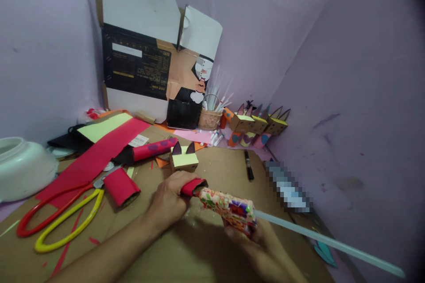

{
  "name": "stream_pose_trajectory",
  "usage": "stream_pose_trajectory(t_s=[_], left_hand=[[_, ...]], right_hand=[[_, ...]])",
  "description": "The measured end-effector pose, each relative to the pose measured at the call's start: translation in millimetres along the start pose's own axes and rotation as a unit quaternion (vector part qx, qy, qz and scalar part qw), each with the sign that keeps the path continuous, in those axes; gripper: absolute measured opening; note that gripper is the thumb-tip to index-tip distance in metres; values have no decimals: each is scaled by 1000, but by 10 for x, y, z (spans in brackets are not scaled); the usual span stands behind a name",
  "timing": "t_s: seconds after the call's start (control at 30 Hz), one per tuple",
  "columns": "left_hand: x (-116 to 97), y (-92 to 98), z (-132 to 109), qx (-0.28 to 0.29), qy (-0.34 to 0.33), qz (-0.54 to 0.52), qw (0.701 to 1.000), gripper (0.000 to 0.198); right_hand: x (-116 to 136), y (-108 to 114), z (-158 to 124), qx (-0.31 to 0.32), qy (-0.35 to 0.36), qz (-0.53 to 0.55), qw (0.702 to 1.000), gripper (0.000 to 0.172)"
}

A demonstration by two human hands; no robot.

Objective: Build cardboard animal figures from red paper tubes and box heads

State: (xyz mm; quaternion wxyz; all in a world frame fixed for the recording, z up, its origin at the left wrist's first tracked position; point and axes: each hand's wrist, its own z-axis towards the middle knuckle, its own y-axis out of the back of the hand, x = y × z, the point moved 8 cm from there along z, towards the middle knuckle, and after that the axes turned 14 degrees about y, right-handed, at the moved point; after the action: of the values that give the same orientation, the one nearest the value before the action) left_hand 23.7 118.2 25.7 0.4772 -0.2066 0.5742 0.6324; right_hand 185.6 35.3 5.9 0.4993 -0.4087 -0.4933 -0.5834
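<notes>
My left hand (174, 194) is closed around a red paper-covered cardboard tube (191, 186), its open end turned to the right. In my right hand (249, 241) is a glue gun (229, 207) with a patterned wrapping. The gun's nozzle points left, at or very near the rim of the tube; I cannot tell if they touch. A long translucent glue stick (328, 241) sticks out of its back. Just beyond my left hand stands a small cardboard box with a pale yellow top and dark pointed ears (184, 159). Another short red tube (121, 187) lies to the left.
Scissors with red and yellow handles (69, 230) lie at left, near a white bowl (25, 168) and red paper (96, 161). A black marker (249, 166) is at right. Behind are a basket of glue sticks (210, 118), several eared box figures (260, 124) and a flattened carton (139, 62).
</notes>
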Motion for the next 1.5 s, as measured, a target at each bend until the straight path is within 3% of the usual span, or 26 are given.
stream_pose_trajectory(t_s=[0.5,0.63,0.73,0.8,0.93,1.2,1.33,1.5], left_hand=[[-5,-14,-11,3,6,7,1000,39],[108,-26,47,5,84,-107,991,26],[166,-55,77,16,142,-173,975,27],[162,-57,84,19,153,-185,971,28],[125,-39,73,16,138,-164,977,26],[114,39,55,-31,98,-148,984,25],[118,43,56,-34,87,-144,985,24],[109,25,47,-30,50,-117,991,22]], right_hand=[[-55,37,8,3,9,-24,1000,34],[-21,135,38,0,25,-28,999,30],[51,196,63,-10,50,-32,998,27],[79,159,74,18,52,-40,998,26],[97,61,76,62,36,-38,997,27],[172,183,121,6,78,-93,993,25],[134,144,116,35,62,-91,993,25],[33,112,77,26,24,-60,998,26]])
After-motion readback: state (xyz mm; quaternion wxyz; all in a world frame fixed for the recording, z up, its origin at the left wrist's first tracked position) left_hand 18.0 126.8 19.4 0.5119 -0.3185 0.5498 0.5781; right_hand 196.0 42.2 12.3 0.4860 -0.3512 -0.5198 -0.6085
